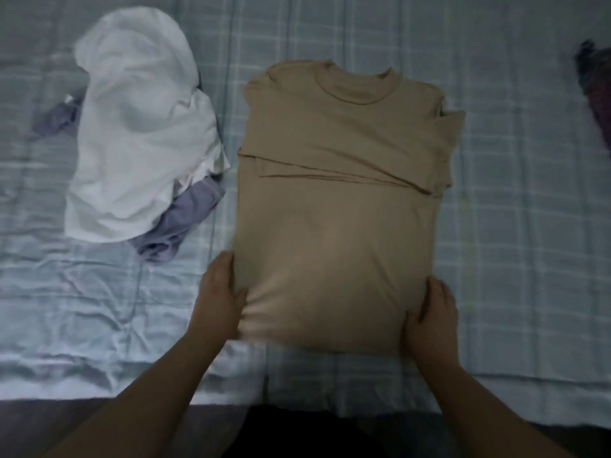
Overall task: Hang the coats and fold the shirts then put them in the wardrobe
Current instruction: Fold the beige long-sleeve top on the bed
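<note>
Head view: left hand [220, 297] and right hand [431, 317] both grip the bottom hem corners of the tan shirt [337, 200], spread flat on the bed [512, 226]; white garment [139, 143] crumpled left of that shirt.

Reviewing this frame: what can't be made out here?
- Dark garment, head view: cut off by right edge.
- Purple garment: mostly buried under white shirt.
- Tan shirt hem: motion-blurred between left hand and right hand.
- Wardrobe: out of frame.
</note>
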A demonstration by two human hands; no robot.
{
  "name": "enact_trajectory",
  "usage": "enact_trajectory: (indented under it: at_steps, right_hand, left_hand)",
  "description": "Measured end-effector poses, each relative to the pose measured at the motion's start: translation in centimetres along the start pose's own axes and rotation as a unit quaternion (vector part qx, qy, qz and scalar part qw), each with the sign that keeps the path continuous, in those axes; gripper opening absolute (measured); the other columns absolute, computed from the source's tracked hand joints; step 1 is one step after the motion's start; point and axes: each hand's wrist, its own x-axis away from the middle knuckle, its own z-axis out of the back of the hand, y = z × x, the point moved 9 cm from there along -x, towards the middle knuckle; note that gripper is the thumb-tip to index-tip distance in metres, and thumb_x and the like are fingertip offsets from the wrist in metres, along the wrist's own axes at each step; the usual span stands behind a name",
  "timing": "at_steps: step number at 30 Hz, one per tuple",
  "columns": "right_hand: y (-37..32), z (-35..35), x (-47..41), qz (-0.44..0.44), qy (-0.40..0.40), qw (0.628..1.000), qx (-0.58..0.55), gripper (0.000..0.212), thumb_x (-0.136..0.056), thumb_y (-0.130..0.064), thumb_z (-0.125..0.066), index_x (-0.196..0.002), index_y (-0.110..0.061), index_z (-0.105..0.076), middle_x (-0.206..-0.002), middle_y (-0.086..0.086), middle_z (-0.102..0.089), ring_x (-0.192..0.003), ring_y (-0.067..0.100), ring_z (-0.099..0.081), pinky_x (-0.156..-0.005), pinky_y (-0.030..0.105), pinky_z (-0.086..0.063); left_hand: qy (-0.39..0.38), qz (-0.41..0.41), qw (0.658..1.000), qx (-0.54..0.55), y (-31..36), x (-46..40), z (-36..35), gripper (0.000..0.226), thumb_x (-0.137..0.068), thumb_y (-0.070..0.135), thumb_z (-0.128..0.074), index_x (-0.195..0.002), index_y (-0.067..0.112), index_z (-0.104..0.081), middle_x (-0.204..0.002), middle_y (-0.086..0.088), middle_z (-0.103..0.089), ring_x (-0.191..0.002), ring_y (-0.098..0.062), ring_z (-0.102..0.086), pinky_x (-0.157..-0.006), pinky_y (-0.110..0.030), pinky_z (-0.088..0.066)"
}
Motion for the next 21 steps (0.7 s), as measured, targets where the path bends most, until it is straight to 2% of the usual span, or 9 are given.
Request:
enact_trajectory:
  at_steps: [2,4,5,7,10,12,15,17,21]
  right_hand:
    - [2.0,0.6,2.4,-0.115,-0.002,0.988,-0.106,0.047,-0.079,-0.012,-0.054,-0.126,-0.012,-0.052,-0.115,0.010,-0.061,-0.102,0.030,-0.058,-0.088,0.044,-0.050]
    - [3.3,0.9,4.7,-0.217,-0.035,0.967,-0.125,0.027,-0.087,-0.011,-0.056,-0.114,-0.006,-0.056,-0.106,0.015,-0.063,-0.092,0.030,-0.057,-0.080,0.038,-0.045]
    - [3.3,1.2,5.4,-0.226,-0.052,0.965,-0.120,0.016,-0.090,-0.011,-0.056,-0.103,-0.004,-0.059,-0.102,0.019,-0.063,-0.088,0.030,-0.055,-0.078,0.038,-0.044]
    - [3.9,1.7,6.1,-0.227,-0.069,0.962,-0.133,0.014,-0.093,-0.013,-0.056,-0.095,-0.001,-0.063,-0.095,0.021,-0.063,-0.085,0.030,-0.054,-0.079,0.041,-0.047]
    - [5.2,2.7,6.4,-0.235,-0.096,0.952,-0.170,0.027,-0.095,-0.025,-0.056,-0.105,-0.001,-0.065,-0.102,0.021,-0.065,-0.093,0.039,-0.061,-0.087,0.055,-0.053]
    - [6.7,3.4,6.6,-0.244,-0.118,0.941,-0.200,0.024,-0.094,-0.031,-0.056,-0.097,-0.008,-0.064,-0.102,0.024,-0.065,-0.093,0.043,-0.063,-0.084,0.061,-0.055]
    - [7.3,6.5,8.4,-0.276,-0.107,0.912,-0.285,0.016,-0.097,-0.019,-0.056,-0.093,-0.005,-0.061,-0.099,0.025,-0.062,-0.095,0.043,-0.062,-0.086,0.063,-0.054]
    - [8.2,7.7,10.4,-0.298,-0.114,0.890,-0.327,0.014,-0.098,-0.010,-0.056,-0.098,0.003,-0.059,-0.100,0.025,-0.060,-0.095,0.041,-0.061,-0.084,0.055,-0.055]
    - [10.1,8.7,14.5,-0.342,-0.122,0.852,-0.376,0.020,-0.097,-0.003,-0.055,-0.112,0.011,-0.058,-0.093,0.024,-0.060,-0.079,0.031,-0.060,-0.049,0.028,-0.055]
  left_hand:
    - [-0.008,0.094,0.995,0.040,-0.6,2.5,0.6,0.053,-0.078,0.027,-0.066,-0.126,0.011,-0.051,-0.111,-0.007,-0.062,-0.097,-0.024,-0.061,-0.077,-0.039,-0.053]
    - [-0.050,0.182,0.981,0.042,-0.9,4.5,0.6,0.040,-0.079,0.030,-0.068,-0.111,0.010,-0.054,-0.092,-0.002,-0.063,-0.075,-0.015,-0.058,-0.057,-0.028,-0.044]
    - [-0.074,0.198,0.977,0.029,-0.9,5.3,0.6,0.042,-0.079,0.037,-0.065,-0.108,0.007,-0.058,-0.090,-0.003,-0.064,-0.072,-0.017,-0.057,-0.055,-0.028,-0.041]
    - [-0.097,0.228,0.968,0.047,-1.2,6.5,1.2,0.049,-0.083,0.044,-0.060,-0.106,0.001,-0.064,-0.090,-0.010,-0.065,-0.073,-0.024,-0.059,-0.059,-0.031,-0.044]
    - [-0.106,0.267,0.937,0.200,-1.0,8.4,2.3,0.034,-0.094,0.027,-0.064,-0.112,-0.002,-0.062,-0.097,-0.016,-0.067,-0.077,-0.028,-0.066,-0.063,-0.037,-0.057]
    - [-0.122,0.274,0.910,0.286,0.1,10.0,3.4,0.033,-0.094,0.023,-0.066,-0.112,-0.004,-0.062,-0.094,-0.017,-0.068,-0.075,-0.024,-0.068,-0.061,-0.030,-0.057]
    - [-0.147,0.285,0.886,0.334,0.0,13.0,4.7,0.036,-0.090,0.026,-0.069,-0.109,-0.004,-0.063,-0.091,-0.017,-0.070,-0.080,-0.024,-0.069,-0.076,-0.034,-0.057]
    - [-0.160,0.305,0.866,0.363,-0.3,15.7,5.5,0.030,-0.092,0.021,-0.067,-0.111,-0.003,-0.063,-0.103,-0.018,-0.069,-0.088,-0.023,-0.071,-0.077,-0.031,-0.059]
    - [-0.180,0.343,0.822,0.417,-0.6,20.4,5.9,0.025,-0.095,0.009,-0.059,-0.116,-0.005,-0.060,-0.099,-0.012,-0.065,-0.087,-0.018,-0.065,-0.064,-0.022,-0.058]
